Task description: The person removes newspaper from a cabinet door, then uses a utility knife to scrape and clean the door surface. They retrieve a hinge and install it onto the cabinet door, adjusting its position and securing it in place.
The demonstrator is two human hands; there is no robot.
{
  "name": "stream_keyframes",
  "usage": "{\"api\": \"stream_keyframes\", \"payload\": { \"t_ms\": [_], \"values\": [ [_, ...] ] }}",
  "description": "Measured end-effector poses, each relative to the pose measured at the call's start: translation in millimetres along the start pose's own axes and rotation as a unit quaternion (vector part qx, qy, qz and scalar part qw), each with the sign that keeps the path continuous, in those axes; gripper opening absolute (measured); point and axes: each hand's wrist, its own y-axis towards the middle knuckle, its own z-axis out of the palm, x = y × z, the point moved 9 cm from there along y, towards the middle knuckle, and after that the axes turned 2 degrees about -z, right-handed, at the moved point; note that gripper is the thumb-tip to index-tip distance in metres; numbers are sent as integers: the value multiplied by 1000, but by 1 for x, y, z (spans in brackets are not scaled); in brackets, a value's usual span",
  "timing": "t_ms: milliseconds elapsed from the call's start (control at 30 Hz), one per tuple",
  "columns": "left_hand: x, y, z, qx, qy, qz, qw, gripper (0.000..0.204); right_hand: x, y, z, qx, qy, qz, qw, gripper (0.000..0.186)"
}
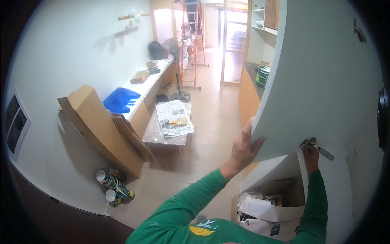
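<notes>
A white cabinet door stands swung out in front of me on the right. My left hand grips its near vertical edge, thumb on the face and fingers wrapped behind. Low on the door, my right hand has its fingers closed at a metal hinge. A short grey metal piece sticks out just right of those fingers; whether it belongs to the hinge I cannot tell. Higher up, a second metal hinge shows by the door's upper right. My right fingertips are partly hidden against the hinge.
Below the door, an open compartment holds white bags. Newspaper and a paintbrush lie on a low table. Tall cardboard leans left, above paint cans. A standing fan and orange ladder stand farther back.
</notes>
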Motion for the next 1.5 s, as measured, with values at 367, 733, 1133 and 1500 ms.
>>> {"api": "stream_keyframes", "payload": {
  "t_ms": [367,733,1133,1500],
  "values": [
    [16,-17,8,16,-37,-56,998,79,-6,-2,3,2,-4,-18,1000,28],
    [14,-10,9,26,-5,-29,999,67,-21,2,11,49,-1,40,998,27],
    [15,-11,15,24,3,-15,1000,66,-41,4,14,10,45,-16,999,24],
    [14,-10,16,32,-17,-27,999,65,-19,2,6,16,7,-3,1000,28]
  ]
}}
